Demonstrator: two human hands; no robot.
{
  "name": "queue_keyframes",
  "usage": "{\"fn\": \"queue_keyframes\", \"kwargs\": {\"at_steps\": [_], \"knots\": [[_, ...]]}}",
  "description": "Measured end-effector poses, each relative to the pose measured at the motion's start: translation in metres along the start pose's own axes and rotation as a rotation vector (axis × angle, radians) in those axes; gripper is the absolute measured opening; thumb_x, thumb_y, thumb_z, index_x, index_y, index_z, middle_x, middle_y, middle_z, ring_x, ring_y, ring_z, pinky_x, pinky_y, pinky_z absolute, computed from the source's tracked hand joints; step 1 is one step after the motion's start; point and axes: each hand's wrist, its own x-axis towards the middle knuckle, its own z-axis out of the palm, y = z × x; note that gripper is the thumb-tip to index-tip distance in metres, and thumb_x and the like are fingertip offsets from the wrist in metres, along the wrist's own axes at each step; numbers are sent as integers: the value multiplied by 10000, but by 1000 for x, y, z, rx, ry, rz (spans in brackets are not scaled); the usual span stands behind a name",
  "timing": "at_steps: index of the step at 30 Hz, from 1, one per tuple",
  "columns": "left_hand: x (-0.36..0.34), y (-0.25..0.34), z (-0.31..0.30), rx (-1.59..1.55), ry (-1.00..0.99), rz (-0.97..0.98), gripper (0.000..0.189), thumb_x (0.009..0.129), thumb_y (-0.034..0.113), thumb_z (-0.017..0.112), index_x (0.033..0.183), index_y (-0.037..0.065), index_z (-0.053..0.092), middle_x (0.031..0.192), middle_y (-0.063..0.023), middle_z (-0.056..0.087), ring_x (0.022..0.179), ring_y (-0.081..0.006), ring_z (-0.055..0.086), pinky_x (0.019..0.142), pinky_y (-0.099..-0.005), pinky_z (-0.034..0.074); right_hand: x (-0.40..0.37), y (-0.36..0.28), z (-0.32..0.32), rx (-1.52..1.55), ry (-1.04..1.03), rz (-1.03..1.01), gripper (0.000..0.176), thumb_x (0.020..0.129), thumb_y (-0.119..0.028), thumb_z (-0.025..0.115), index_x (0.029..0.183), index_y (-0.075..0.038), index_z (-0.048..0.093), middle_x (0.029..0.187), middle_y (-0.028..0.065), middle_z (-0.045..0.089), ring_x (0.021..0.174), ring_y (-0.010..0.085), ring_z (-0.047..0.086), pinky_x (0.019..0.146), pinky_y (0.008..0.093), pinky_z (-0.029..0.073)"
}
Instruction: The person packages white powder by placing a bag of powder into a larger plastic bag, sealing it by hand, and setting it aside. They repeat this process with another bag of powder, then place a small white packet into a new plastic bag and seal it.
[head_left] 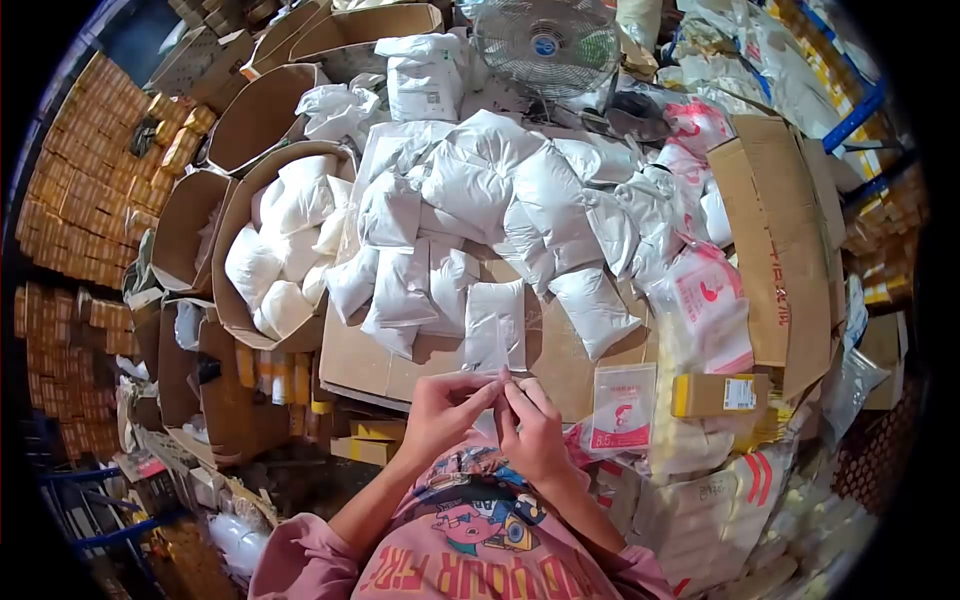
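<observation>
Both hands meet at the near edge of the cardboard-covered table (380, 360). My left hand (445, 402) and my right hand (530, 415) pinch a thin clear plastic piece (502, 350) between their fingertips. The plastic rises over the lower part of a flat white packet (494, 305) lying just beyond. A heap of filled white bags (470, 185) covers the middle and back of the table. One white bag (595, 310) lies apart on the right. To the right of my right hand is a clear bag with red print (624, 408).
An open carton of white bags (225, 290) stands at the left. A fan (545, 45) is at the back. On the right are a large cardboard sheet (775, 230), pink-printed bags (708, 300) and a small brown box (700, 396). Stacked boxes (90, 160) line the far left.
</observation>
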Motion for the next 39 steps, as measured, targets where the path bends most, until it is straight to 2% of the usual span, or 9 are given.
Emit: {"fn": "queue_keyframes", "kwargs": {"at_steps": [7,13,20,23,26,29,39], "knots": [[-3,-10,1,27,78,-37,220,874,135,671,967,-62,699,785,-45,693,711,-47,586,620,-205,481,-2,5,3,-50,-33,-40,374,858,2,580,1223,73,551,869,173,530,773,350,578,654,384,479],[-3,-12,5,23,116,23,200,861,123,680,902,-72,691,736,-29,674,666,-38,565,586,-207,468,-6,9,4,-134,-82,-78,392,868,-22,570,1240,96,528,903,183,527,787,349,576,688,380,488],[-3,-13,7,7,78,-49,151,875,61,657,941,-75,667,852,-66,689,774,-76,618,691,-215,504,-10,12,1,-150,-99,-66,437,874,-41,569,1278,105,490,918,187,525,812,346,574,714,370,493],[-3,-10,10,-58,48,-5,161,892,66,641,962,-78,658,882,-70,686,796,-76,616,715,-214,501,-9,11,1,-137,-78,-56,432,879,-47,573,1277,102,494,913,186,530,798,347,580,699,371,496],[-2,-13,11,12,23,47,195,911,100,621,995,-74,644,853,-43,673,789,-63,596,688,-208,484,-8,7,-2,-126,-59,-55,410,882,-49,576,1258,102,512,904,187,538,784,349,588,680,374,499],[-3,-12,7,79,2,-14,158,916,79,621,966,-70,640,878,-42,669,806,-69,600,731,-211,490,-8,7,-1,-110,-45,-40,376,883,-43,575,1228,101,537,896,190,545,780,350,594,670,375,500],[-4,-12,5,-96,-39,-43,136,929,91,601,965,-38,619,896,-31,651,830,-67,587,753,-219,479,-6,6,-4,123,-24,15,278,871,23,558,1140,92,577,895,193,560,794,359,584,693,375,488]]}}
